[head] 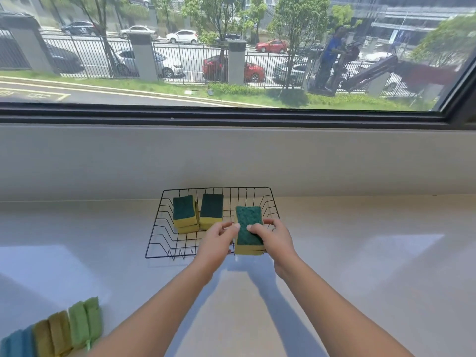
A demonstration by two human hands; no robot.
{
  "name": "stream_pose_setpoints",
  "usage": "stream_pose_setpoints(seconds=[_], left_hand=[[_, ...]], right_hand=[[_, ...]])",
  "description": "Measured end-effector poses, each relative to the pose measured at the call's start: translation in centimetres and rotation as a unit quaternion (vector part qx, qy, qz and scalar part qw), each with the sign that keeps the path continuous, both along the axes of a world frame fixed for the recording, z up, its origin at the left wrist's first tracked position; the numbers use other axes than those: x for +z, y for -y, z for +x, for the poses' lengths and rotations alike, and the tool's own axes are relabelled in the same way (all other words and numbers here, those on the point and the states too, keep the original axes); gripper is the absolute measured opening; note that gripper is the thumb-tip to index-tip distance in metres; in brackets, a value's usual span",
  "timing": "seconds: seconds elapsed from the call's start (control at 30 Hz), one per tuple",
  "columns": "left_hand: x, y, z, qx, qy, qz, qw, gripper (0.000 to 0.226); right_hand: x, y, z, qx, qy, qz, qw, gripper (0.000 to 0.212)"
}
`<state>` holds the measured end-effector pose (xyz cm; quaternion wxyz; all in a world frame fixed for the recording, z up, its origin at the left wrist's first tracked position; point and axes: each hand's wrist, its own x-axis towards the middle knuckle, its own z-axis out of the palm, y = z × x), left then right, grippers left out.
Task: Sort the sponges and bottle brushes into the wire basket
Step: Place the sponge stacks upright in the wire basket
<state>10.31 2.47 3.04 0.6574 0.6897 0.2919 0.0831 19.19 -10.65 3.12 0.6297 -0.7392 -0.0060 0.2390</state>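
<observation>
Right hand (277,239) grips sponge stack (249,230), left hand (217,240) steadies; squeeze loose, stack tips off basket (154,243) front.

Two bare forearms, no sleeves; left hand (215,242), right hand (276,239) ungloved.

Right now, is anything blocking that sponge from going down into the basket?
Nothing visible does. The right hand holds the sponge over the wire basket's right side, which looks bare; the two sponge stacks sit further left. The left hand steadies it.
</observation>
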Motion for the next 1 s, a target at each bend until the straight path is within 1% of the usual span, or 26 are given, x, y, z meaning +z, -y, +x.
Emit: stream_pose_setpoints(seconds=[0.07, 0.13, 0.23, 0.4, 0.47, 0.57, 0.67, 0.77, 0.8, 0.9, 0.93, 1.0], left_hand=[[-0.2, -2.2, 0.9, 0.001, -0.01, 0.105, 0.994, 0.043], [-0.7, -4.6, 1.7, -0.004, -0.034, 0.24, 0.97, 0.043], [-2.0, -8.3, 2.9, -0.013, -0.075, 0.389, 0.918, 0.045], [-4.3, -12.2, 5.1, -0.043, -0.129, 0.551, 0.823, 0.054], [-4.9, -12.7, 5.8, -0.055, -0.153, 0.575, 0.802, 0.057], [-5.6, -13.0, 6.4, -0.071, -0.174, 0.587, 0.787, 0.06], [-6.4, -13.0, 6.5, -0.077, -0.177, 0.582, 0.79, 0.059], [-6.8, -13.0, 6.3, -0.085, -0.186, 0.578, 0.79, 0.058], [-6.8, -13.0, 6.2, -0.087, -0.185, 0.577, 0.791, 0.058], [-6.6, -13.1, 5.9, -0.087, -0.177, 0.567, 0.8, 0.057], [-6.4, -13.2, 5.8, -0.085, -0.173, 0.563, 0.804, 0.057], [-6.1, -13.1, 5.4, -0.086, -0.169, 0.56, 0.806, 0.057]], right_hand=[[-0.5, -1.2, 2.3, -0.005, -0.003, -0.006, 1.0, 0.063], [-1.1, -2.3, 4.7, -0.006, -0.011, -0.016, 1.0, 0.063], [-2.5, -4.1, 8.2, -0.002, -0.017, -0.041, 0.999, 0.063], [-5.8, -6.9, 11.6, 0.004, -0.042, -0.059, 0.997, 0.066], [-6.7, -7.9, 12.0, 0.001, -0.053, -0.054, 0.997, 0.065], [-7.5, -9.2, 12.1, -0.002, -0.058, -0.043, 0.997, 0.064], [-8.3, -10.3, 12.1, -0.002, -0.064, -0.043, 0.997, 0.063], [-8.7, -10.5, 11.8, 0.006, -0.035, -0.071, 0.997, 0.058], [-8.7, -10.4, 11.7, 0.008, -0.026, -0.075, 0.997, 0.059], [-8.5, -10.0, 11.5, 0.022, 0.01, -0.107, 0.994, 0.078], [-8.4, -9.9, 11.4, 0.028, 0.03, -0.124, 0.991, 0.081], [-8.0, -9.8, 11.3, 0.035, 0.066, -0.153, 0.985, 0.08]])
